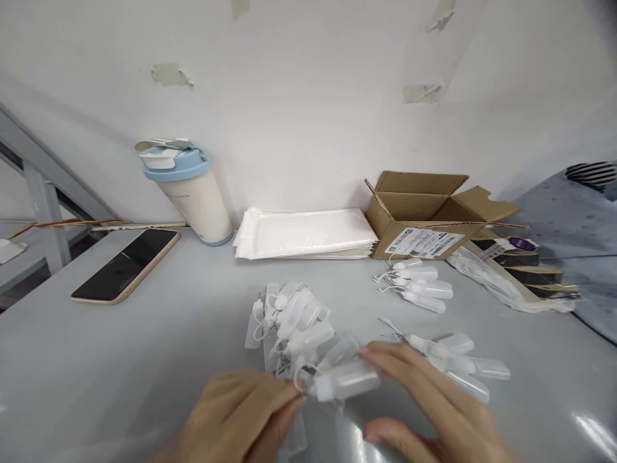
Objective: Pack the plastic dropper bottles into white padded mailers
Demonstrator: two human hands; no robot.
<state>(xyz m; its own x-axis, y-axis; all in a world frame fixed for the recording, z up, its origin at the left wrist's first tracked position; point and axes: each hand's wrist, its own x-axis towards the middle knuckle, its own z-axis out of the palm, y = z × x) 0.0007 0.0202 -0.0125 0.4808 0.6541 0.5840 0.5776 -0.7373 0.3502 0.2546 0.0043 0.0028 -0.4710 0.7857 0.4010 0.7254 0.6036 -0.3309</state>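
Observation:
My left hand (241,415) pinches the cap end of a small translucent squeeze bottle (349,381), which lies tilted in the air with its base to the right. My right hand (429,402) is open around the base end, thumb and fingers spread; whether a fingertip touches the bottle I cannot tell. Just behind the held bottle lies a loose pile of similar squeeze bottles (301,312) with white caps and strap loops. To the right, partly behind my right hand, is a small group of bottles (463,363). Both hands are slightly blurred.
Farther back right lies another bottle group (424,286). Along the wall stand a blue-lidded tumbler (197,199), a stack of white packets (308,235) and an open cardboard box (409,218). A phone (128,267) lies left. At far right are tape rolls (535,273) and a person's sleeve (554,199).

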